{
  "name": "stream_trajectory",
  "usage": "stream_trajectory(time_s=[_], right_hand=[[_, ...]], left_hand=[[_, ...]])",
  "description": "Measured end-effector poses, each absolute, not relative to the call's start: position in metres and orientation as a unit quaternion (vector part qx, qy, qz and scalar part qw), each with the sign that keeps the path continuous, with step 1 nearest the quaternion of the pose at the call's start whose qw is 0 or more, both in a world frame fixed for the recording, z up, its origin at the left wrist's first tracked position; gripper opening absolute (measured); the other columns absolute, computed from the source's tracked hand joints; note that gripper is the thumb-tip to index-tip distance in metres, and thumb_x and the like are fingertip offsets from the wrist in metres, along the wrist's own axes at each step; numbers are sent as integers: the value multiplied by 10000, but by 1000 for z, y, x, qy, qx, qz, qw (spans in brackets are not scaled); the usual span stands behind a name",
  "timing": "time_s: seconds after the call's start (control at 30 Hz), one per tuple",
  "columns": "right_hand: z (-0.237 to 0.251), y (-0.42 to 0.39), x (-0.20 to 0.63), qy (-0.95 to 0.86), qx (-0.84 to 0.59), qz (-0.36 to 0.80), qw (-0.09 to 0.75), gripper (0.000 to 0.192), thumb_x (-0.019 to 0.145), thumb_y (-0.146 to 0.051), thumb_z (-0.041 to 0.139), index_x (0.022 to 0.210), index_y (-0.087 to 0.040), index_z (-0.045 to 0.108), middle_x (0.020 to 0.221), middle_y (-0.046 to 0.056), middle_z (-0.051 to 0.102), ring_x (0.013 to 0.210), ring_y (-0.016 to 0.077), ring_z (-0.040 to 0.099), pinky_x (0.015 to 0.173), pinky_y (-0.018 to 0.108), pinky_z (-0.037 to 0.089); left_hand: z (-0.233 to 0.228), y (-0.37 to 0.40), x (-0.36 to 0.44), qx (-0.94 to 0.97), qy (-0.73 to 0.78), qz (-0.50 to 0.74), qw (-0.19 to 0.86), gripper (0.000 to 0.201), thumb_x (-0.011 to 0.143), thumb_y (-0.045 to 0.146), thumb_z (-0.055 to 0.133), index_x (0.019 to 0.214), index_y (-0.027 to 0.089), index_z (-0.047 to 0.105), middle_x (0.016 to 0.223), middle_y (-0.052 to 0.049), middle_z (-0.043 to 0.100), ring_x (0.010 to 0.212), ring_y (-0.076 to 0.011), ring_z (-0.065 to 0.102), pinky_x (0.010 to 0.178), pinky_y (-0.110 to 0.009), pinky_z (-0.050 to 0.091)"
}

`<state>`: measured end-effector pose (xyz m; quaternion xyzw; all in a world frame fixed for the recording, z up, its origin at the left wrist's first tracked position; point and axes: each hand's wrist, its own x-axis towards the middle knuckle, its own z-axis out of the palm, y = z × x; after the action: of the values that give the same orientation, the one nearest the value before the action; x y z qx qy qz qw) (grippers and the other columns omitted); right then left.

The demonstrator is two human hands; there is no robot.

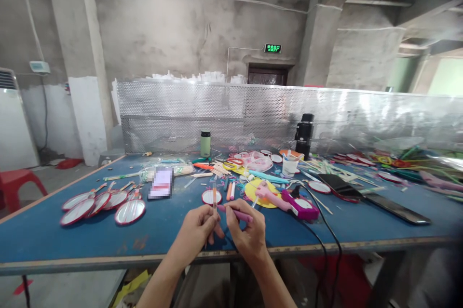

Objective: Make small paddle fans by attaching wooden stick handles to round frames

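Upright between the thumb and fingers of my left hand (198, 230) is a flat wooden stick (214, 196), partly orange. My right hand (250, 232) grips a purple marker pen (241, 215), its tip pointing left at the stick, close to my left fingers. Whether the tip touches the stick is too small to tell. Just behind my hands lies a round white disc (207, 198) with a red rim, partly covered by the stick. Beyond it, several more pens (230, 191) lie side by side, orange and pinkish ones among them.
Several red-rimmed discs with stick handles (130, 212) lie at the left, near a phone (161, 182). To the right, a pink and purple glue gun (302, 206) with a cord rests by a yellow disc (269, 200). Bottles (205, 145) and a white cup (289, 167) stand farther back.
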<state>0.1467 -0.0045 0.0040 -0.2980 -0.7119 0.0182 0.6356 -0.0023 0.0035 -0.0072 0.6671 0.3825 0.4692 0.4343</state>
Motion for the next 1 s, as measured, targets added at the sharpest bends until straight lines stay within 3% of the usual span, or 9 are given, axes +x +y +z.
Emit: stream_trajectory(time_s=[1.0], right_hand=[[5,-6,147,-727,-293,13,621,174,893,-174,537,770,-188,659,664,6,655,580,121,598,585,227,478]], left_hand=[[-5,2,-2,669,385,476,421,329,876,470,539,751,167,573,632,-37,705,417,-95,499,412,-195,336]])
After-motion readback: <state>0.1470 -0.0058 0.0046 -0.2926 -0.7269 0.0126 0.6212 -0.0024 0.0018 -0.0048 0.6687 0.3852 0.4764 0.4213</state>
